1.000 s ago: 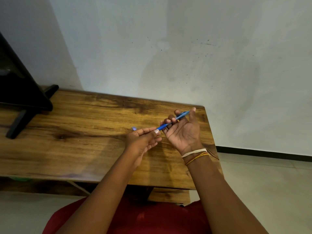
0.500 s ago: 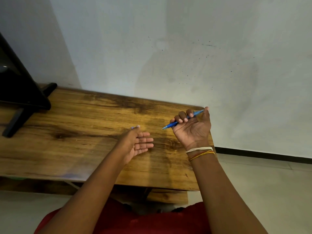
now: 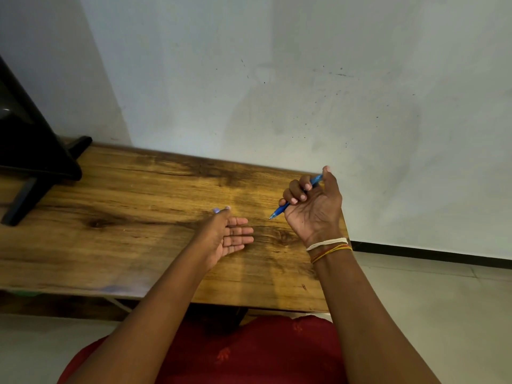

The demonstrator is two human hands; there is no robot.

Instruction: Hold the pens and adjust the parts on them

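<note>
The right hand (image 3: 314,209) gripped one blue pen (image 3: 279,211), its fingers curled round the barrel above the right end of the table (image 3: 138,206). The left hand (image 3: 227,236) lay relaxed, fingers straight, holding nothing, a little apart from the right. The pen was slim and bright blue, its long axis slanting, tip pointing down-left toward the left hand. One dark stand (image 3: 36,167) stood at the table's left end, before a pale wall (image 3: 304,79).
</note>
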